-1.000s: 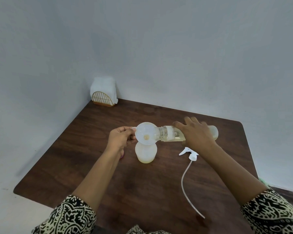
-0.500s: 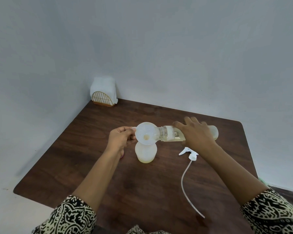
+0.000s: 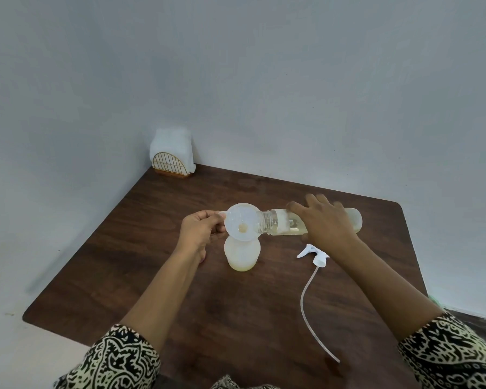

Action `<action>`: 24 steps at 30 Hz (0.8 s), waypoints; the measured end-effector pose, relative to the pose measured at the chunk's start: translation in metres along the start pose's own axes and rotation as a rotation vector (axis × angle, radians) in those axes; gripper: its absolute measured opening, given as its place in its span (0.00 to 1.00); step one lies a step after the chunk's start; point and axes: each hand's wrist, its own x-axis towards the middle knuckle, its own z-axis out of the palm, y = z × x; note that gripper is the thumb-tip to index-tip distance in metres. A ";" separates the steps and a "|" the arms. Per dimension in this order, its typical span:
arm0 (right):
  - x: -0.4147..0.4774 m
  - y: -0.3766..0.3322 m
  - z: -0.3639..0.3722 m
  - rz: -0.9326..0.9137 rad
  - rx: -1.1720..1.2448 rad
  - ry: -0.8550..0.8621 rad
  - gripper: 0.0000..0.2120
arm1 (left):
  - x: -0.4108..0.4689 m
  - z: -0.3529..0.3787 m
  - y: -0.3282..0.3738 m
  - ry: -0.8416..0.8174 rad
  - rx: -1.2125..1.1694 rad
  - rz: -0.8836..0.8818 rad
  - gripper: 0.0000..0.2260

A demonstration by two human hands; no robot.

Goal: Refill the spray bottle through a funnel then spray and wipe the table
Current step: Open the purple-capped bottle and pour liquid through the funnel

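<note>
A translucent spray bottle (image 3: 242,255) stands upright on the dark wooden table (image 3: 152,270), with a little yellowish liquid at its bottom. A white funnel (image 3: 240,223) sits in its neck. My left hand (image 3: 201,230) pinches the funnel's tab at its left rim. My right hand (image 3: 324,221) grips a clear refill bottle (image 3: 278,224) held almost level, its open mouth over the funnel's right rim, pale liquid inside. The white spray head (image 3: 314,255) with its long dip tube (image 3: 306,310) lies on the table to the right.
A white napkin stack in a gold wire holder (image 3: 172,157) stands in the far left corner against the walls. The table's near left edge and right edge drop off to the floor.
</note>
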 end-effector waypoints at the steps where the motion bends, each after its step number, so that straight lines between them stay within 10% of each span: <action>1: 0.000 0.000 0.000 -0.001 -0.002 0.002 0.27 | 0.000 0.000 0.000 0.004 0.004 -0.003 0.03; 24: 0.001 0.000 -0.001 -0.010 -0.010 0.001 0.25 | -0.001 0.000 -0.001 0.016 0.018 -0.005 0.04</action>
